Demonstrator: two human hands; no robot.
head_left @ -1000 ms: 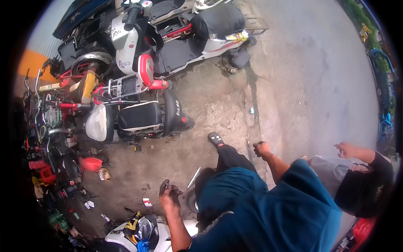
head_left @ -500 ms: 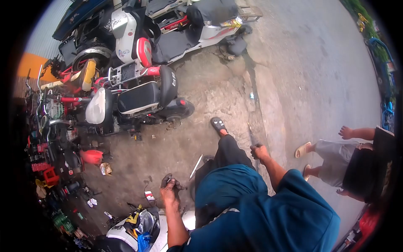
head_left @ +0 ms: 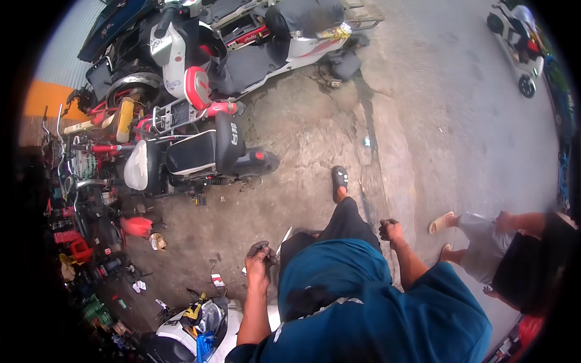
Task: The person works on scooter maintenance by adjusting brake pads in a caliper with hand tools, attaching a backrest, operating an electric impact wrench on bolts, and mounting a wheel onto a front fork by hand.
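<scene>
1. Left hand (head_left: 259,257), fingers part-curled: cannot tell whether it grips anything.
2. Right hand (head_left: 391,231) looks clenched, nothing visible in it.
3. White scooter (head_left: 172,327) stands near left, closest to the left hand.
4. Apparently walking, dark shoe (head_left: 340,177) forward; grasping would call for opened fingers.

Left hand (head_left: 259,253): fingers curled, inside of grip hidden, contents cannot be told. Right hand (head_left: 390,230): same, palm turned out of sight. White scooter (head_left: 233,331) cut by bottom edge, part hidden behind left forearm (head_left: 255,308). Bystander (head_left: 520,266): head lost in dark right border. Distant scooter (head_left: 521,57): rider blurred. Parts clutter (head_left: 97,311) too dark, small to tell.
</scene>
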